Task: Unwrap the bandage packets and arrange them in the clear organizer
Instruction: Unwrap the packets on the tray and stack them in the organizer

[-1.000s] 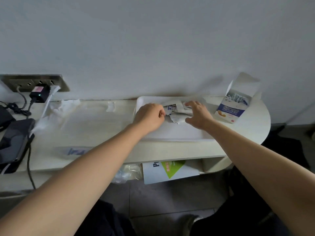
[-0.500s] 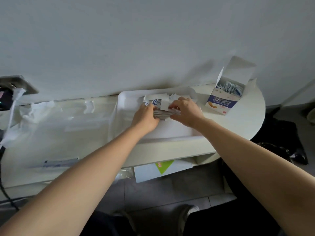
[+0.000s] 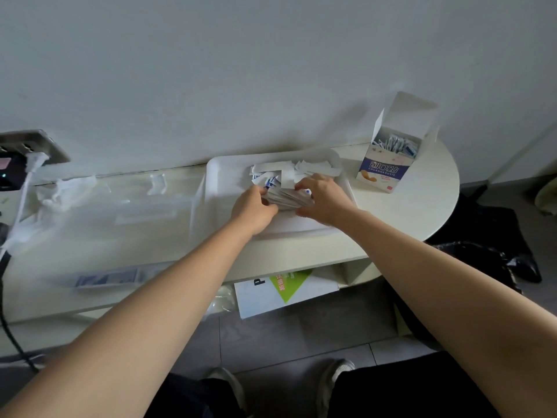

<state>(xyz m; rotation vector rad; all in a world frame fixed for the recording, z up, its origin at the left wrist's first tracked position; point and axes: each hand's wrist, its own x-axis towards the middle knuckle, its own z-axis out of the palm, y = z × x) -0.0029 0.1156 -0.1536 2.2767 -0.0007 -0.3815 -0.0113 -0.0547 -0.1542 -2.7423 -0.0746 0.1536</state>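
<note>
Legibly, "CHUANGKOUTIE" on bandage box (image 3: 383,174).

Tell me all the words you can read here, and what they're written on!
"创口贴" and "CHUANGKOUTIE": front of the open bandage box.
"P": white printed sheet under the table; the characters on its green patch are too blurred to read.
Blue print on the flat packet at front left: blurred.
Blue print on the bandage packets in the tray: too small.
</note>
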